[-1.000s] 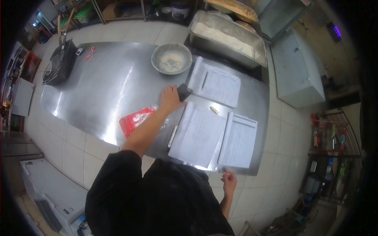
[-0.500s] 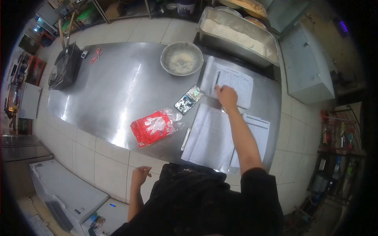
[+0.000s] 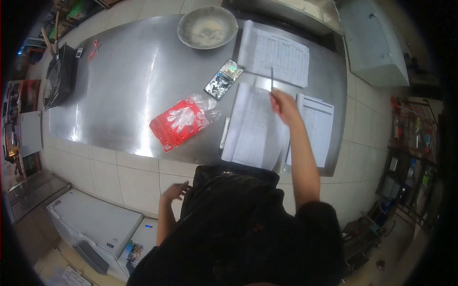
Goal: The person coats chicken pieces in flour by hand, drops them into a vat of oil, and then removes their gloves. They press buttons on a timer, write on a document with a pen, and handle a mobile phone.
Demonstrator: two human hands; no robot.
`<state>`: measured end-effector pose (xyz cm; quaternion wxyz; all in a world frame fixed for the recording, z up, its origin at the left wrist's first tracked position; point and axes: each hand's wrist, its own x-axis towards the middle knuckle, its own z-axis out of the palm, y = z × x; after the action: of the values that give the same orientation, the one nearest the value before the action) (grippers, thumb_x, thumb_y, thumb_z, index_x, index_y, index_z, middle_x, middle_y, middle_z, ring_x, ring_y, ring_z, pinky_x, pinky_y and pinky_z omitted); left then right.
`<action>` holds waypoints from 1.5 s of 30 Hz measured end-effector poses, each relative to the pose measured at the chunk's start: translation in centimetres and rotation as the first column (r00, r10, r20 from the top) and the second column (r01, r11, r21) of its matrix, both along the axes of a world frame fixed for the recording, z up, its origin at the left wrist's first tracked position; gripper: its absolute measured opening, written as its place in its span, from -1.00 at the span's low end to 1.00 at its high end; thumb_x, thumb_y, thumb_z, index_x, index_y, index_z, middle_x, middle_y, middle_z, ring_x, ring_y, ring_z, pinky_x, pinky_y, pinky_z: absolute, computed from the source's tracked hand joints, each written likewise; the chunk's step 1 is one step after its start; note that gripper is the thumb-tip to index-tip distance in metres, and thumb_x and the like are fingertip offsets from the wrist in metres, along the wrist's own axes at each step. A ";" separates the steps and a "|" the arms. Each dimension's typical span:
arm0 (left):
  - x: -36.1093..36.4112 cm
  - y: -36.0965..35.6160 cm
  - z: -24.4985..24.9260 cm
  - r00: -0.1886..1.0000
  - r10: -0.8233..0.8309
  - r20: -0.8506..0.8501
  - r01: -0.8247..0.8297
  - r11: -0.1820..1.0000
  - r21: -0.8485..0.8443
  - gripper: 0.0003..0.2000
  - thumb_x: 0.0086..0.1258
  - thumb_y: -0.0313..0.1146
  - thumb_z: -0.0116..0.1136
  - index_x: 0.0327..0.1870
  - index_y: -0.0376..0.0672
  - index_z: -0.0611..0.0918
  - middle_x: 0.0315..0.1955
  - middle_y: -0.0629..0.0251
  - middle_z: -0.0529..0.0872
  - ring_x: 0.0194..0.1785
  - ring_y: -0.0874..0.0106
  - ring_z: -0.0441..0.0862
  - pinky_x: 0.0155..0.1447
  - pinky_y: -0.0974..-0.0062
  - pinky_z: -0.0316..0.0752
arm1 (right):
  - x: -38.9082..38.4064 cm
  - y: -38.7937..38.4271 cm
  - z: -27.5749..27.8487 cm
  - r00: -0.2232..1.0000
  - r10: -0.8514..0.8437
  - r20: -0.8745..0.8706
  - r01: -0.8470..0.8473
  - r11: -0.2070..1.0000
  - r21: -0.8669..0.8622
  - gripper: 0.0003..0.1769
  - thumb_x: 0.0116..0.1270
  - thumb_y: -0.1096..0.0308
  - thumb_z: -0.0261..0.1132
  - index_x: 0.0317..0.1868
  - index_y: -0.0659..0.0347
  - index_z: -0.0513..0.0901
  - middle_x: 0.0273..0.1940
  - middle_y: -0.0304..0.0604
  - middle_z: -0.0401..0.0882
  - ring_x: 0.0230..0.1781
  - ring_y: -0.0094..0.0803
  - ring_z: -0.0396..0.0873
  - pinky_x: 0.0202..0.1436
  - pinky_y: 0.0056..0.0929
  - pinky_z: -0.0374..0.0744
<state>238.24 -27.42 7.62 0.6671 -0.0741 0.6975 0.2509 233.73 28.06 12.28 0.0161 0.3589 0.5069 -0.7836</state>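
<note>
My right hand (image 3: 285, 106) is closed on a slim dark pen (image 3: 272, 78), which points away from me. It hovers over the right side of a printed form pad (image 3: 255, 126) with a rolled-back page. Beyond it lies another pad with a printed table (image 3: 279, 50). A further form sheet (image 3: 317, 126) is to the right of my forearm. My left hand (image 3: 176, 191) hangs beside my body, off the table edge, fingers loosely apart and holding nothing.
On the steel table (image 3: 114, 86) are a phone (image 3: 223, 78), a red and clear plastic packet (image 3: 181, 119), a metal bowl with pale residue (image 3: 208, 28), scissors (image 3: 94, 49) and a dark container with a wire strainer (image 3: 62, 71). White chest freezers (image 3: 95, 219) stand behind left.
My right hand has picked the pen up off the far pad and drawn it back towards me, over the nearer pad. My left hand's fingers have spread slightly. The view has tilted down.
</note>
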 end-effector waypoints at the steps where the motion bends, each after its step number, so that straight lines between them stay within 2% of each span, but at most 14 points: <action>1: -1.5 0.3 -0.7 0.995 -0.083 -0.048 0.083 0.997 -0.009 -0.39 0.66 0.19 -0.13 0.13 -0.19 0.77 -0.13 0.21 0.83 -0.13 0.31 0.74 -0.13 0.26 0.71 | 2.9 -0.9 -0.7 0.997 -0.072 -0.006 0.071 0.990 -0.118 -0.81 0.47 0.26 0.37 -0.17 0.22 0.67 -0.45 -0.33 0.55 -0.60 -0.59 0.37 -0.52 -0.57 0.33; 2: -3.4 1.3 0.4 0.968 -0.189 -0.168 0.195 0.980 0.025 -0.41 0.66 0.17 -0.10 0.01 -0.21 0.79 -0.23 0.20 0.81 -0.18 0.32 0.73 -0.18 0.26 0.67 | 6.1 -1.9 -1.6 0.996 -0.080 -0.042 0.071 0.981 -0.180 -0.82 0.47 0.27 0.36 -0.14 0.22 0.66 -0.45 -0.32 0.56 -0.58 -0.58 0.41 -0.52 -0.55 0.35; 3: -5.2 2.4 1.0 0.865 -0.328 -0.380 0.396 0.911 0.115 -0.50 0.64 0.08 0.05 0.14 -0.19 0.77 -0.21 0.23 0.80 -0.23 0.40 0.71 -0.16 0.36 0.65 | 9.0 -3.1 -2.3 0.993 -0.092 -0.079 0.070 0.968 -0.242 -0.82 0.47 0.28 0.35 -0.11 0.22 0.64 -0.45 -0.30 0.57 -0.57 -0.57 0.45 -0.52 -0.54 0.36; 5: -9.1 10.5 10.5 0.948 -0.081 -0.307 0.186 0.924 0.333 -0.64 0.68 -0.12 0.07 0.19 -0.20 0.72 -0.30 0.34 0.75 -0.23 0.52 0.70 -0.16 0.47 0.61 | 13.3 -6.1 -2.2 0.994 -0.107 0.005 0.106 0.976 -0.188 -0.81 0.52 0.27 0.33 -0.09 0.24 0.64 -0.40 -0.22 0.64 -0.50 -0.50 0.58 -0.47 -0.53 0.49; 7: -10.1 14.7 12.1 0.978 0.055 -0.201 0.075 0.807 0.586 -0.64 0.63 -0.05 0.17 0.21 -0.10 0.66 -0.34 0.42 0.72 -0.22 0.60 0.66 -0.14 0.55 0.55 | 15.8 -9.0 -2.0 0.995 -0.099 0.030 0.100 0.993 -0.055 -0.77 0.57 0.24 0.29 -0.06 0.27 0.65 -0.35 -0.17 0.68 -0.44 -0.46 0.63 -0.42 -0.50 0.56; 8: -10.0 16.6 11.6 0.976 0.060 -0.209 0.075 0.809 0.583 -0.65 0.60 -0.07 0.22 0.22 -0.09 0.65 -0.34 0.41 0.71 -0.22 0.60 0.66 -0.16 0.54 0.55 | 16.5 -10.2 -2.0 0.995 -0.084 0.054 0.079 0.993 0.084 -0.72 0.61 0.21 0.26 -0.02 0.31 0.65 -0.29 -0.12 0.71 -0.38 -0.42 0.68 -0.37 -0.47 0.62; 10: -9.3 19.7 10.3 0.975 0.056 -0.217 0.083 0.809 0.581 -0.64 0.57 -0.10 0.27 0.23 -0.07 0.64 -0.35 0.41 0.71 -0.22 0.60 0.66 -0.18 0.53 0.55 | 17.5 -11.6 -2.1 0.990 -0.135 0.035 0.133 0.990 0.041 -0.68 0.64 0.18 0.22 0.02 0.33 0.65 -0.23 -0.08 0.73 -0.33 -0.39 0.70 -0.32 -0.45 0.66; 12: -8.0 22.0 7.5 0.751 0.029 -0.660 0.387 0.790 0.476 -0.64 0.47 -0.17 0.37 0.19 -0.09 0.65 -0.35 0.34 0.72 -0.24 0.55 0.68 -0.20 0.51 0.57 | 18.0 -12.4 -2.4 0.983 -0.185 0.012 0.185 0.983 0.006 -0.63 0.67 0.15 0.18 0.06 0.36 0.65 -0.18 -0.05 0.74 -0.29 -0.36 0.72 -0.27 -0.43 0.70; 19: -8.3 25.8 7.3 0.624 0.264 -0.735 0.282 0.801 0.528 -0.61 0.34 -0.29 0.47 0.15 -0.10 0.64 -0.31 0.23 0.76 -0.29 0.34 0.76 -0.16 0.38 0.63 | 17.3 -13.5 -3.1 0.979 -0.170 -0.113 0.192 0.957 0.220 -0.71 0.63 0.26 0.28 0.06 0.35 0.70 -0.20 -0.10 0.72 -0.35 -0.45 0.64 -0.28 -0.45 0.63; 25: -8.4 26.0 7.5 0.561 -0.015 -0.827 0.436 0.855 0.280 -0.53 0.29 -0.23 0.50 0.17 -0.06 0.56 -0.12 0.10 0.76 -0.07 0.13 0.78 0.02 0.17 0.66 | 17.2 -13.2 -4.3 0.993 -0.063 -0.104 0.099 0.916 0.389 -0.73 0.62 0.30 0.30 -0.08 0.39 0.75 -0.34 -0.17 0.70 -0.37 -0.48 0.62 -0.27 -0.46 0.60; 30: -6.1 26.3 5.7 0.438 -0.003 -0.899 0.438 0.874 0.211 -0.47 0.25 -0.28 0.51 0.18 -0.04 0.48 0.11 0.00 0.59 0.02 -0.08 0.72 0.08 0.00 0.63 | 15.4 -14.2 -3.1 0.976 -0.173 -0.132 0.197 0.961 0.195 -0.71 0.66 0.29 0.22 -0.04 0.39 0.72 -0.31 -0.16 0.70 -0.37 -0.49 0.62 -0.29 -0.49 0.58; 40: -5.9 26.1 3.0 0.338 0.130 -0.932 0.432 0.859 0.277 -0.46 0.18 -0.37 0.52 0.17 -0.09 0.51 0.06 0.05 0.63 -0.01 -0.06 0.73 0.04 0.03 0.65 | 11.9 -14.9 -2.7 0.996 -0.076 -0.042 0.087 0.886 0.456 -0.80 0.55 0.39 0.33 0.03 0.36 0.69 -0.24 -0.17 0.72 -0.32 -0.52 0.64 -0.24 -0.52 0.62; 43: -6.0 26.2 2.9 0.351 0.088 -0.932 0.405 0.884 0.236 -0.45 0.16 -0.37 0.52 0.18 -0.08 0.52 0.04 0.06 0.65 -0.01 -0.04 0.73 0.03 0.04 0.65 | 10.1 -14.8 -3.6 0.986 0.042 -0.160 0.047 0.856 0.514 -0.82 0.51 0.43 0.38 0.00 0.36 0.71 -0.21 -0.21 0.75 -0.25 -0.55 0.68 -0.14 -0.53 0.65; 45: -6.1 26.1 3.2 0.350 0.068 -0.934 0.413 0.884 0.219 -0.47 0.18 -0.37 0.51 0.17 -0.08 0.53 0.06 0.05 0.65 -0.01 -0.05 0.73 0.02 0.04 0.66 | 9.0 -15.3 -4.3 0.982 0.016 -0.187 0.089 0.838 0.539 -0.84 0.50 0.42 0.39 -0.06 0.37 0.72 -0.30 -0.27 0.73 -0.35 -0.65 0.58 -0.28 -0.59 0.54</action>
<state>232.18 -1.31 10.83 0.1820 0.3011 0.8804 0.3179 242.68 12.81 8.02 -0.1483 0.2841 0.7010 -0.6372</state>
